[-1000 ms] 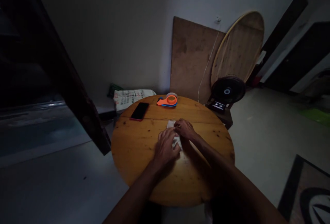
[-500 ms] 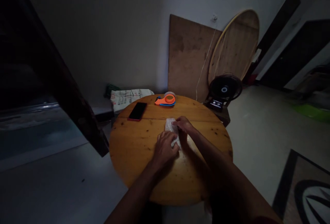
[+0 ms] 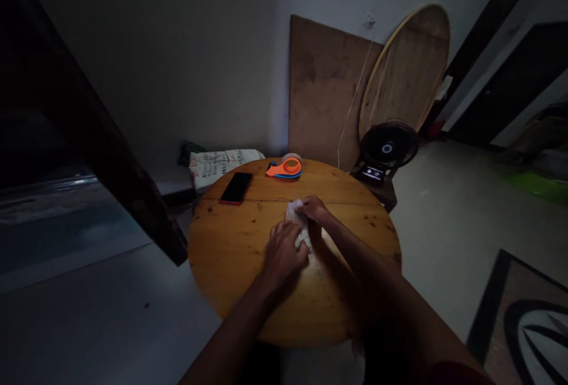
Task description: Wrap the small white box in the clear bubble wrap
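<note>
On the middle of a round wooden table (image 3: pixel 231 249) lies a bubble-wrapped bundle (image 3: pixel 293 212), whitish and narrow; whatever is inside it cannot be made out. My left hand (image 3: pixel 285 248) curls over the bundle's near left side, thumb and fingers on the wrap. At the far right end, my right hand (image 3: pixel 314 208) pinches the bubble wrap between thumb and fingers. Beyond the hands stands an orange and blue tape dispenser (image 3: pixel 284 168) with a roll of tape. A phone (image 3: pixel 236 188) with a dark screen and red edge lies to its left.
A printed white sack (image 3: pixel 222 164) sits behind the table's left edge. A black fan (image 3: pixel 387 147) stands on a low stand at the back right. A brown board (image 3: pixel 326 89) and a round wooden tabletop (image 3: pixel 406 71) lean on the wall.
My right hand has shifted slightly at the far end, and the wrap there looks more crumpled. My left hand stays on the bundle. The camera view has tilted slightly.
</note>
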`<state>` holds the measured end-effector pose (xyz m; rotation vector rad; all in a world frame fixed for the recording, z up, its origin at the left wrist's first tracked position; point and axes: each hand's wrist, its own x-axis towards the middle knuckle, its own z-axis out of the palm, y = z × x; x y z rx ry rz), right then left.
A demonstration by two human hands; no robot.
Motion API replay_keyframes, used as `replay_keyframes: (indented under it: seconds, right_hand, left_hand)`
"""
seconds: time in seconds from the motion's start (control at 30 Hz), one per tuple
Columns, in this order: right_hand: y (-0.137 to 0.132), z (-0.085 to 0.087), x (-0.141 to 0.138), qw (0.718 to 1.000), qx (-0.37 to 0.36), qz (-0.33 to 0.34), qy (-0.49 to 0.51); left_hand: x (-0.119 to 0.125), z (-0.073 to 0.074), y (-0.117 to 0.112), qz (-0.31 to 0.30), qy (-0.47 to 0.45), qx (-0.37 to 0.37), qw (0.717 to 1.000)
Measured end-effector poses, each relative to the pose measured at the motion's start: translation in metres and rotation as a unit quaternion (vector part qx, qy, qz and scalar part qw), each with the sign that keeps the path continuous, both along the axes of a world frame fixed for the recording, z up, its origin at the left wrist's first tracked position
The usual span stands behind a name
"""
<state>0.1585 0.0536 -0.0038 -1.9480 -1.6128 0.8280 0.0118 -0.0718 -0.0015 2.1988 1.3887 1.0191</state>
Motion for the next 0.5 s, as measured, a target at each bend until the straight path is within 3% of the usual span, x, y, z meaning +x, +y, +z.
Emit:
replay_keyframes:
  seconds: [0.23,0.5]
  right_hand:
    - [0.001,-0.003,-0.001,0.999,0.037,0.000,-0.021]
    - [-0.017,0.011,0.004,0.985,0.132,0.055,0.098]
  left_hand:
    - [0.001,0.004,-0.004,0.025,0.071,0.039,0.996]
    - [0.000,-0.007,0.004,0.004,0.023,0.037,0.999]
